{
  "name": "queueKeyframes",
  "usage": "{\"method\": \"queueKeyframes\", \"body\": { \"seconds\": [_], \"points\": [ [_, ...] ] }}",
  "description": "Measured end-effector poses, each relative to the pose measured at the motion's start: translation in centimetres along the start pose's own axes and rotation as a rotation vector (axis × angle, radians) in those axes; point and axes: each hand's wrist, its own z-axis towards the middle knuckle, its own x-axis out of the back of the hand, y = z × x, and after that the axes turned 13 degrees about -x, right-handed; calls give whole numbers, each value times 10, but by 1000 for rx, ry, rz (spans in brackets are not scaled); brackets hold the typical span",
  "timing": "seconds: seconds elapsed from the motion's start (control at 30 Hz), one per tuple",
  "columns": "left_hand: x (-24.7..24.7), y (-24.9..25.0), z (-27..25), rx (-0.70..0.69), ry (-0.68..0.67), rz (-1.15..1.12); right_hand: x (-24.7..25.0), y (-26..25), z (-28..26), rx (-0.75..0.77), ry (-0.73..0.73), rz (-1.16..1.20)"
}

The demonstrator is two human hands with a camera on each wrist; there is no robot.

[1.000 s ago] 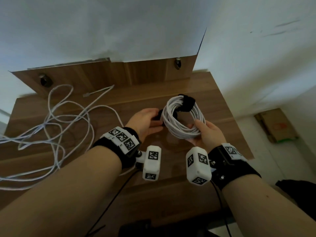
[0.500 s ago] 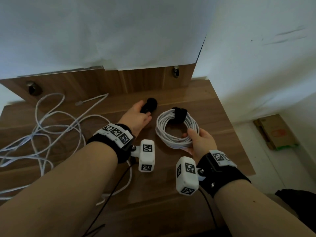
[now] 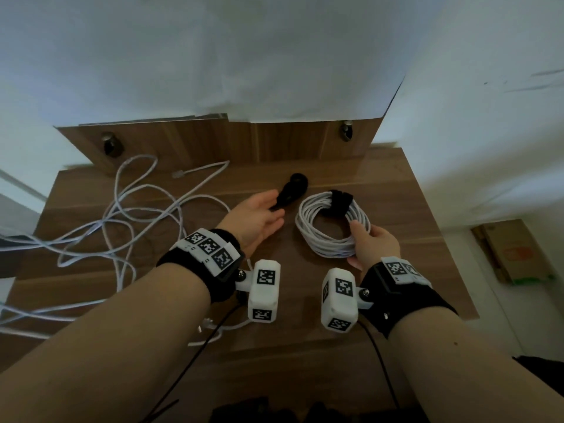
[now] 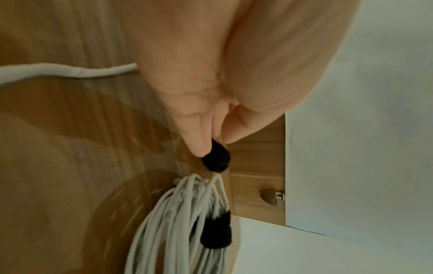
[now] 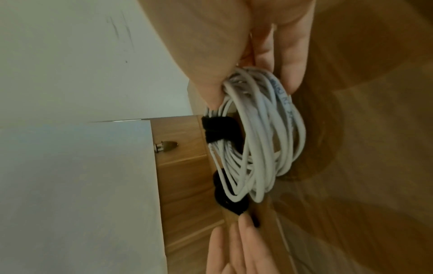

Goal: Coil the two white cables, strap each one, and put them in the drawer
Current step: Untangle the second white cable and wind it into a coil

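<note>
Coil strapped, resting on tabletop, right hand gripping near rim. Left hand, fingers straight, touches spare black strap. Loose white cable sprawled left, uncoiled. Next, likely: stow coil, drawer unseen.

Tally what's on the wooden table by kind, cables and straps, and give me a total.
White cables: 2, the coiled cable held by the right hand and the loose cable.
Black straps: 2, the wrapped strap and the spare strap at the left hand.
Total: 4.
</note>
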Motion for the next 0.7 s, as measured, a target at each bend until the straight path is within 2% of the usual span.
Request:
{"method": "queueKeyframes", "body": {
  "seconds": [0.2,0.37,0.47,0.7],
  "points": [
    [14,13,-16,-37,45,-44,-1,-15,-15,116,144,-163],
    [26,27,-32,-99,67,-65,-5,-29,-35,206,289,-183],
    [42,28,-54,-123,99,-94,-19,-22,-55,246,271,-177],
    [87,34,-111,-210,235,-172,-61,-11,-110,294,88,-117]
  ]
}}
